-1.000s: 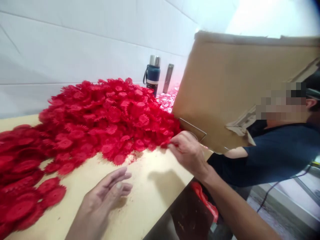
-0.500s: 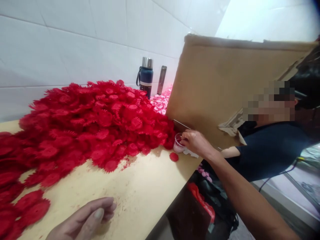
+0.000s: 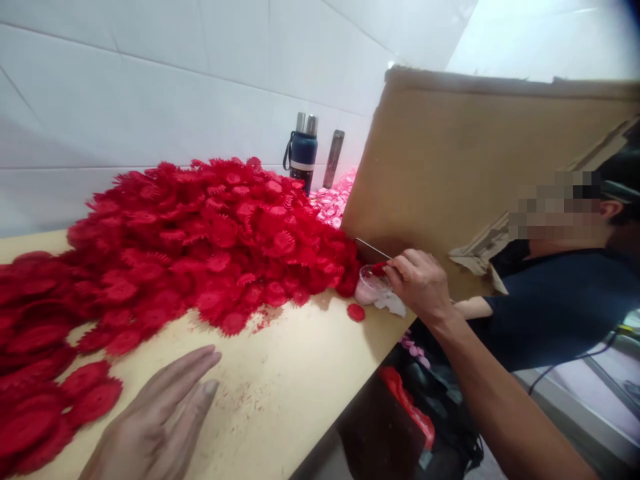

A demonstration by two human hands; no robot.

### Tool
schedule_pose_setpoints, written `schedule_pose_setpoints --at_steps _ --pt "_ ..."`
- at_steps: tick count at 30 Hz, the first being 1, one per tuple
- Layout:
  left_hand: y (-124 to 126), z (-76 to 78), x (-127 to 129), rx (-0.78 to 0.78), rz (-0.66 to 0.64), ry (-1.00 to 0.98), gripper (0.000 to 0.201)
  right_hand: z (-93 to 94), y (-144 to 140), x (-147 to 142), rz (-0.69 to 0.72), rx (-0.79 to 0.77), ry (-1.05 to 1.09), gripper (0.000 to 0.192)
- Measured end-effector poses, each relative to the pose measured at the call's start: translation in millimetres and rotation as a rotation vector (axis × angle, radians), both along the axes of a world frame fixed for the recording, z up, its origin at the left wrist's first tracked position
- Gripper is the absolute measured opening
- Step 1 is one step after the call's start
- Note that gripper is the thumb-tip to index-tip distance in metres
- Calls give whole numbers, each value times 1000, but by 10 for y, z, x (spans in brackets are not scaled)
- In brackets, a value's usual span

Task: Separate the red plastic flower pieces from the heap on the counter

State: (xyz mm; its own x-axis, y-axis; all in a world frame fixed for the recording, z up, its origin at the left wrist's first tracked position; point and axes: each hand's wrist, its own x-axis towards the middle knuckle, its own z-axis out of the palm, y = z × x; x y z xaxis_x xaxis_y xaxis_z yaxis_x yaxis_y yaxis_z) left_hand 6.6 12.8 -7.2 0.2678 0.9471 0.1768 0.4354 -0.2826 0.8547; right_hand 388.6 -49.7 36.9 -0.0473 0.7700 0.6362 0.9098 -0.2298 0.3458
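My left hand (image 3: 160, 413) is open above the table at the lower left, fingers stretched out and thumb a little apart, with nothing in it. My right hand (image 3: 421, 283) is closed in a pinch beside a clear plastic cup (image 3: 369, 288) with pale pink contents. A small red piece (image 3: 379, 269) shows at its fingertips, over the cup's rim; its exact kind is hard to make out. One red fringed flower disc (image 3: 356, 313) lies alone in front of the cup. A big heap of red fringed flower discs (image 3: 200, 247) fills the table's back and left.
A crumpled white tissue (image 3: 393, 303) lies by the cup. Behind my right hand stands a large cardboard sheet (image 3: 465, 160), with a thin rod (image 3: 373, 249) at its lower edge. A blue flask (image 3: 303, 150) stands near pink discs (image 3: 333, 200). Another person (image 3: 565, 300) sits at the right.
My right hand has drawn back slightly from inside the cup, and a red piece now shows at its fingertips. My left hand has risen and its curled fingers have straightened. The view has shifted slightly.
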Motion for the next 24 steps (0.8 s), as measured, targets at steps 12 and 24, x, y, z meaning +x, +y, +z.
schedule_pose_setpoints --at_steps 12,24 --pt "-103 457 743 -743 -96 -668 42 117 217 -1527 611 -24 516 18" --pt "-181 276 240 -842 162 -705 21 -506 -209 -620 92 -357 269 23"
